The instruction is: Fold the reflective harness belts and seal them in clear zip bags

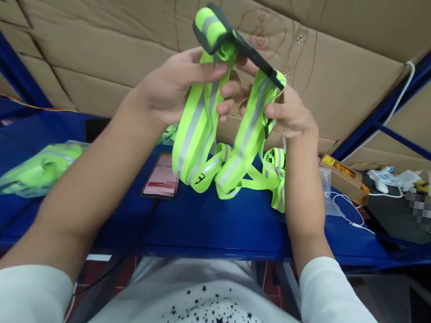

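the straps [193, 130] in the left hand [179, 81] and right hand [292, 113] look like woven cloth, with smooth silvery bands; the black bar [257, 58] above the hands looks like matt plastic. behind both hands is matt, lightly creased cardboard [118, 24]. below them, the tabletop [204, 228] is smooth with a faint sheen. left of the left hand, a clear plastic bag [41, 168] is wrinkled and glossy.
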`<state>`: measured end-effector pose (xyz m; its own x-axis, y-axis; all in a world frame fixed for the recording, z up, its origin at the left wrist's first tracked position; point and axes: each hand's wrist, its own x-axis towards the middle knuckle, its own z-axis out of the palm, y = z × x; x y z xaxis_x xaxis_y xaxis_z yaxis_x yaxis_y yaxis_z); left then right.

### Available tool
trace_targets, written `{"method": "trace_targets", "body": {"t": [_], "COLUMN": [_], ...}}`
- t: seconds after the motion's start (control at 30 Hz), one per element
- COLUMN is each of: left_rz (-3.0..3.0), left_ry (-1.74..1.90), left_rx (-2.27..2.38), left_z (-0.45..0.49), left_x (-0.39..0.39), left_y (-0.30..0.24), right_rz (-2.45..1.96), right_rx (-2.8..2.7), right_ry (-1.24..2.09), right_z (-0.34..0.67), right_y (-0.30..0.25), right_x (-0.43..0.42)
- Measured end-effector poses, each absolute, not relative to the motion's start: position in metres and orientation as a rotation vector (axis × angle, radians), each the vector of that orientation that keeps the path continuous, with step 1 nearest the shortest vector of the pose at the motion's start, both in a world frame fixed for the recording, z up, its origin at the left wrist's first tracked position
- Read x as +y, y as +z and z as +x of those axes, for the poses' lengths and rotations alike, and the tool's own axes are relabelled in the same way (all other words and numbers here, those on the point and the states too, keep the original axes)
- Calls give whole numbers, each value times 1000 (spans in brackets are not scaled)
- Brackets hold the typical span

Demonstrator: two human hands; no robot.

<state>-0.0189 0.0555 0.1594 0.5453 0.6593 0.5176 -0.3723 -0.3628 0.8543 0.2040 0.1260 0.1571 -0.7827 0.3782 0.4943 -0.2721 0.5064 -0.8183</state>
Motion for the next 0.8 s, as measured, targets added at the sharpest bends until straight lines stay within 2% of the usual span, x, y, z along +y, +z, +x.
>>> {"method": "trace_targets", "body": {"t": [0.27,0.47,0.63,0.8], "left_rz": [1940,1989,1795,1605], "left_ry": [1154,1364,1404,1478], "left_rx": [525,486,504,526], "left_z": [-14,-10,1,16], "left_x": [54,66,85,103], "left_y": [156,150,135,112], "right_rz": [-222,-370,-476,-448], "right_rx": [-1995,-1795,-1780,-1995], "right_ry": [1381,1259,1175,1024], "right_z": [194,194,190,194], "right_y": [156,156,148,139], "right_x": [120,130,137,147]}}
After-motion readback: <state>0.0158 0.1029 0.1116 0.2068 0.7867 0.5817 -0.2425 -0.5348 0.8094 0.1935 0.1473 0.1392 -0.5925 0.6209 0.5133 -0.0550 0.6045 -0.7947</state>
